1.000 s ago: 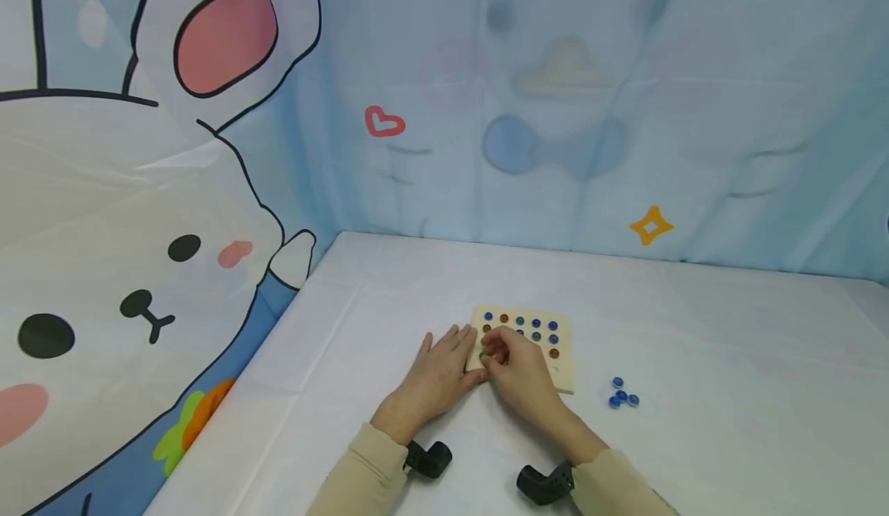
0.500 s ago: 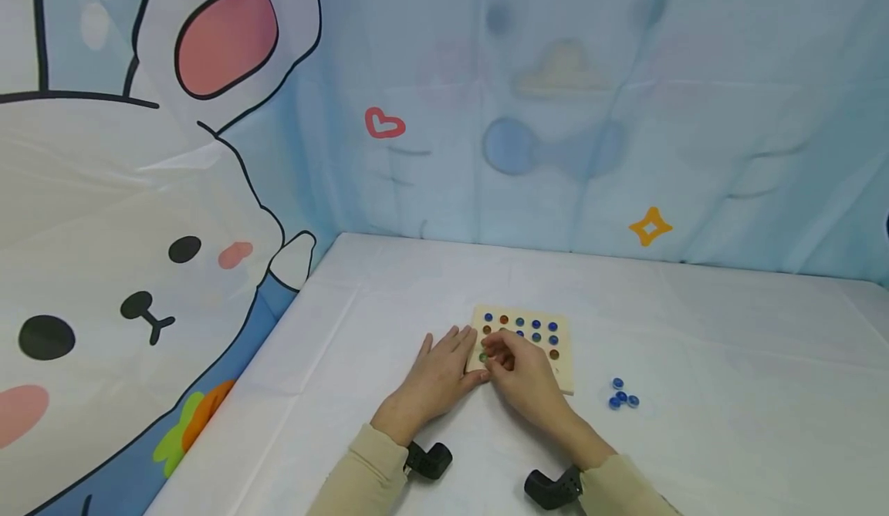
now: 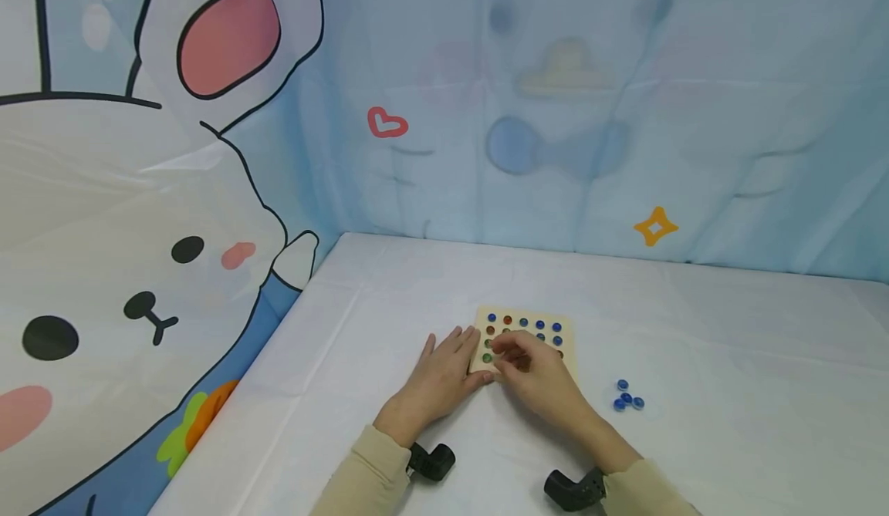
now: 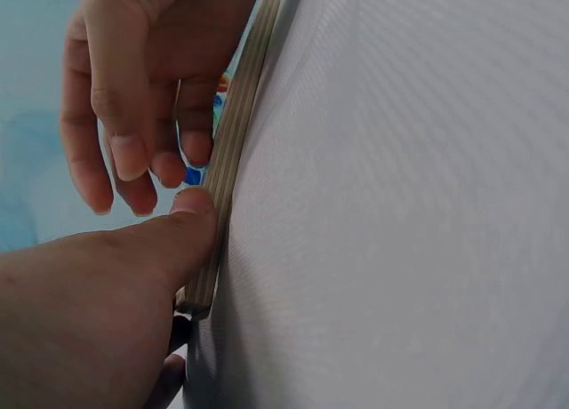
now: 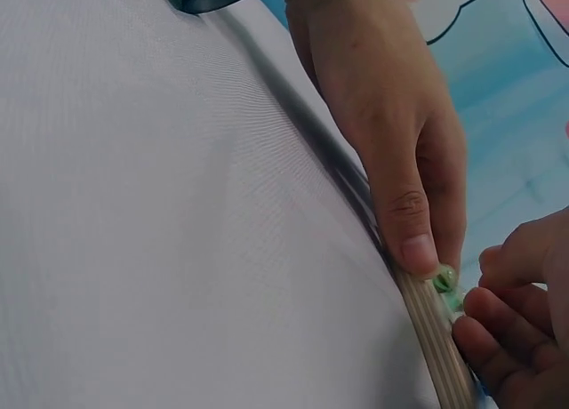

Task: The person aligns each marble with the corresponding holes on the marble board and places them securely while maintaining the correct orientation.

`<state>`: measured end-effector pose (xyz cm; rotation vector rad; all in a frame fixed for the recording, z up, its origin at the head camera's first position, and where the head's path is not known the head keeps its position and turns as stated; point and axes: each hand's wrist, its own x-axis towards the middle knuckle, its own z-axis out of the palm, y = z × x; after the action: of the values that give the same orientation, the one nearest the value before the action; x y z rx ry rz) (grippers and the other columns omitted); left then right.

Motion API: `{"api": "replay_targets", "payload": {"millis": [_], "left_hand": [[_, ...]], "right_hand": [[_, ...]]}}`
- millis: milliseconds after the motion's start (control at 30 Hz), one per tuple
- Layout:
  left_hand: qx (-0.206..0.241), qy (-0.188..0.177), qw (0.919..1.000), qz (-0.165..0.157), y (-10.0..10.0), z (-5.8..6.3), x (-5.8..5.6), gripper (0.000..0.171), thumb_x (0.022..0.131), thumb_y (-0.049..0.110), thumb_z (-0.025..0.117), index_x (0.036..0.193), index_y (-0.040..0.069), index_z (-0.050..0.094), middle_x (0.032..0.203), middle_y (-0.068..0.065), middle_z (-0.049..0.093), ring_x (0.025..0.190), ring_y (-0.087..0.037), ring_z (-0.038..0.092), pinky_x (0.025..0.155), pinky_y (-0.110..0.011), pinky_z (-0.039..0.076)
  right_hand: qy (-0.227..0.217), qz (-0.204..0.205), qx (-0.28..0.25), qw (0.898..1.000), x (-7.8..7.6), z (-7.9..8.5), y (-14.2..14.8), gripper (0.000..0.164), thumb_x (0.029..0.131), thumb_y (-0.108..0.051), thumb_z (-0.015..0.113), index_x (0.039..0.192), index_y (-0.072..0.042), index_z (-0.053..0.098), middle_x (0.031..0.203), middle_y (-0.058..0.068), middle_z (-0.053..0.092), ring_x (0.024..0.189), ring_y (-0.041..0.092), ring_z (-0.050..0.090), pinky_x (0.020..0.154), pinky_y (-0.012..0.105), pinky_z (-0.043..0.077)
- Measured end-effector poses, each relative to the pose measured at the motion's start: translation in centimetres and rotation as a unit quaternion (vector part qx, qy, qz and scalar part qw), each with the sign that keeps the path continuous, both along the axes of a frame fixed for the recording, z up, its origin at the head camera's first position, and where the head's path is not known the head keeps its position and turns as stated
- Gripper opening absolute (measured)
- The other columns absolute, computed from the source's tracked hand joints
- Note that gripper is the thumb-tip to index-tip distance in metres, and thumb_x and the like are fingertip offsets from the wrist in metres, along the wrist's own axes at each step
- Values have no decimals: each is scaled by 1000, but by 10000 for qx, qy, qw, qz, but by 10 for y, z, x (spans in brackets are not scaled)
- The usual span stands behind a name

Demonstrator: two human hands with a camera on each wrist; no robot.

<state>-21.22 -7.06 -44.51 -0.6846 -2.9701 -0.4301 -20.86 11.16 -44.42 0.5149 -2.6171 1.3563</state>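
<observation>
Right grip (image 3: 542,381) has shifted rightward, beaded board (image 3: 515,312) beneath.

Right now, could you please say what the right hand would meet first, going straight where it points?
Probably a round, glossy green bead on the pale wooden board. Depth is unclear: if the right hand passes above, the left hand.

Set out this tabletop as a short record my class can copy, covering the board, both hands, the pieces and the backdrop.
Board: pale, flat on white tabletop
Left hand: beside the board, thumb at its near-left corner
Right hand: over the board, fingers bent, no piece visible in them
Board pieces: round; blue, green, reddish; some hidden
Loose pieces: four, blue, right of the board
Backdrop: light blue, printed
</observation>
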Motion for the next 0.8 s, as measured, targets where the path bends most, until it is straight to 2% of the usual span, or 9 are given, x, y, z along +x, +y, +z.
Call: {"api": "replay_targets", "payload": {"millis": [333,800], "left_hand": [[-86,-51,9999,45,1,1,1,70,99,48,53,153,8,36,158,-8,41,147,-26,37,118,-59,30],[34,-284,9995,121,3,2,2,72,99,48,53,155,7,32,160,-7,37,149,-26,32,120,-58,25]], "right_hand": [[456,24,-22,9990,7,10,18,21,89,1,69,107,-8,68,101,5,71,89,12,64,78,24,57],[833,-312,24,9960,14,16,48,20,88,3,68,106,-6,68,101,5,70,89,10,63,78,21,56]]}}
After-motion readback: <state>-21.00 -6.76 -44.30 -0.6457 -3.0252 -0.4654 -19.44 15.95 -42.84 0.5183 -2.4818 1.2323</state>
